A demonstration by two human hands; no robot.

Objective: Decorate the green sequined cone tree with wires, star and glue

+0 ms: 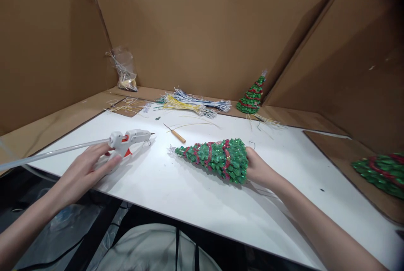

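Observation:
My left hand (90, 168) is at the grip of a white hot glue gun (135, 136), thumb on the near side and fingers on the far side. A long clear glue stick (63, 152) sticks out of its back, and its nozzle points right. My right hand (257, 166) holds a glittery green tabletop Christmas tree (211, 157) by its base; the fingers are mostly hidden behind and inside it. The tree lies on its side with red garlands, its clear star (171, 150) pointing left. Between gun and tree lies a wooden-handled awl (178, 135).
Bundles of yellow, white and blue wires (195, 103) lie at the back. A second tree (252, 96) stands back right with wires from its base; another tree (383, 172) lies at the right edge. A plastic bag (126, 71) leans back left. Cardboard walls (189, 31) enclose the white board (176, 191).

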